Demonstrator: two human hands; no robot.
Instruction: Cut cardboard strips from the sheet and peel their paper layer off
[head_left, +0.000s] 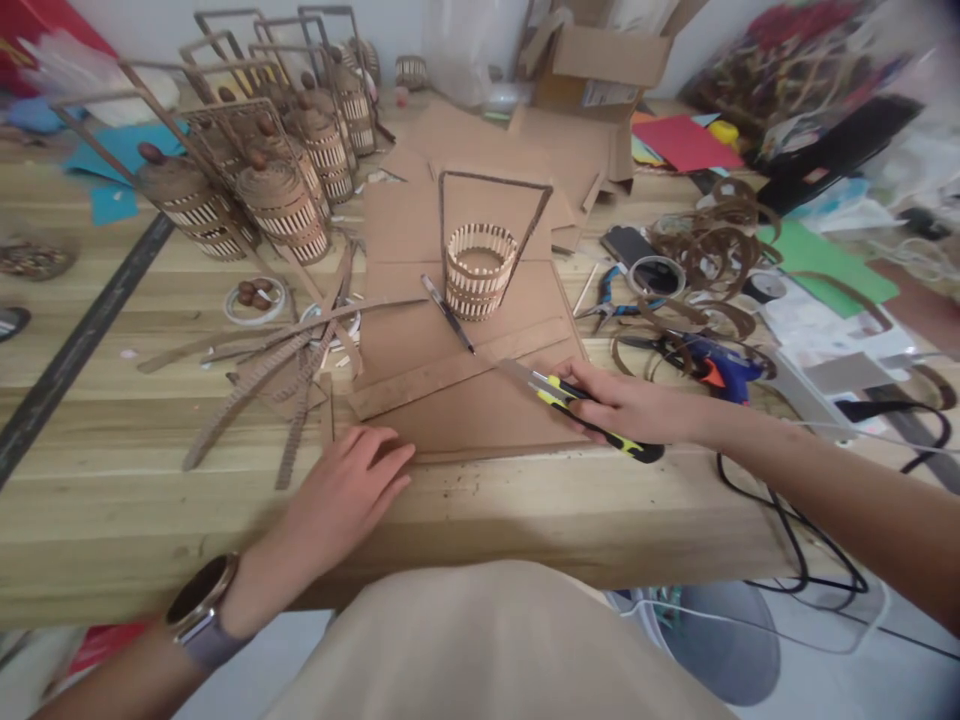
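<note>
My right hand (626, 400) is wrapped round a yellow and black utility knife (559, 392), its blade out and pointing left over a cardboard strip (457, 370). The strip lies slantwise on a larger cardboard sheet (450, 430). With its fingers stretched out, my left hand (356, 485) rests by the sheet's lower left edge and holds nothing. Farther back on the sheet stands a small slatted basket (480, 280) with a tall squared handle (495, 180). A pen (448, 314) lies just left of the basket.
Several lidded slatted baskets (277, 205) stand at the back left. Curved cardboard strips (300, 375) lie at left, near a tape roll (255, 300) holding brown balls. On the right are pliers (611, 300), a blue glue gun (720, 365), coiled strips (720, 240) and black cables (787, 530).
</note>
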